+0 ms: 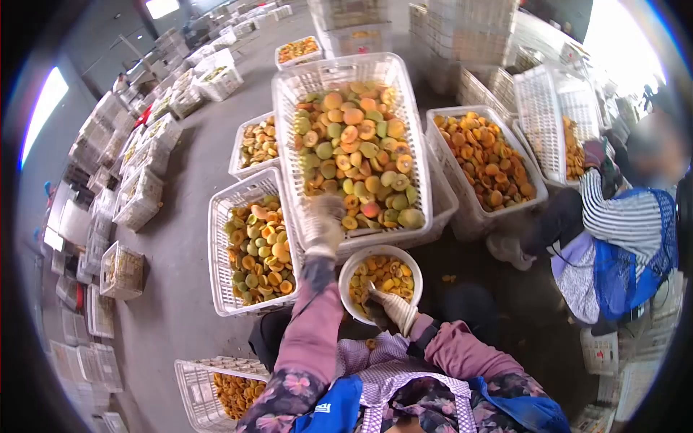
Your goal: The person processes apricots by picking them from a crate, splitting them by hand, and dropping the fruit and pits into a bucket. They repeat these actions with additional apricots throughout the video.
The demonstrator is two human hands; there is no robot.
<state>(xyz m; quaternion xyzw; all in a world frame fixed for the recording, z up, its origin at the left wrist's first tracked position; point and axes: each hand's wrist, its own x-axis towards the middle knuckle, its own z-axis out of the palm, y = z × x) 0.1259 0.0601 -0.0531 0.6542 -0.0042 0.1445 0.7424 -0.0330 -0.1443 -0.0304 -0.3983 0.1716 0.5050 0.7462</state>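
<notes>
My left hand (pixel 325 220), in a light glove and smeared by motion, reaches over the near left part of a white crate (pixel 351 59) heaped with green and orange apricots (pixel 354 144). What its fingers do is blurred. Lower down, my gloved right hand (pixel 393 304) is closed at the near right rim of a white bucket (pixel 346 268). A small pale tip sticks out from its fingers, but I cannot tell what it belongs to. Cut apricot pieces (pixel 386 274) lie inside the bucket. The large crate is raised above its neighbours.
Crates of cut apricots stand left (pixel 216 252), right (pixel 538 169) and by my lower left side (pixel 189 393). Another person (pixel 624 216) in a striped sleeve sits at the right beside a tilted crate (pixel 545 119). Stacked crates (pixel 462 32) rise behind; rows of crates (pixel 141 195) line the left floor.
</notes>
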